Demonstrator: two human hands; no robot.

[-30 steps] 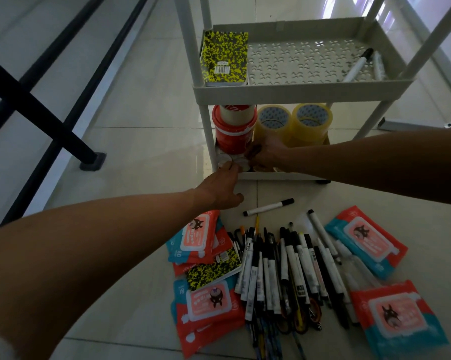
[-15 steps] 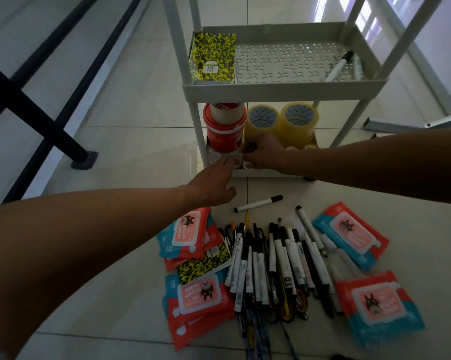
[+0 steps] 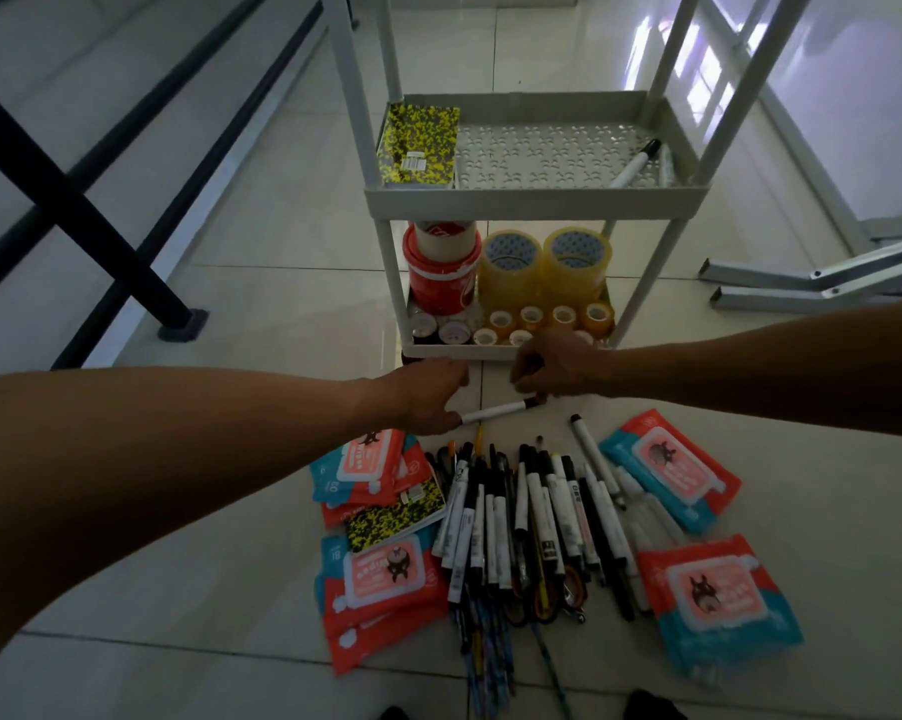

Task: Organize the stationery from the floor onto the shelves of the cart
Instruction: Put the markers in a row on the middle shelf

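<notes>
Head view: at 12 o'clock, grey cart [image 3: 537, 204], tape rolls [image 3: 542, 262] on bottom shelf. At 6 o'clock, floor pile of pens [image 3: 532, 517]. Centre: left hand [image 3: 428, 394] and right hand [image 3: 552, 368] pinching opposite ends of white marker [image 3: 495, 411].

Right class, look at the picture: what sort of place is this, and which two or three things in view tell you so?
Probably an indoor room such as an office or classroom, though it is hard to be sure. Clues: the glossy tiled floor, grey metal furniture legs at the right, and a plastic cart stocked with stationery.
</notes>
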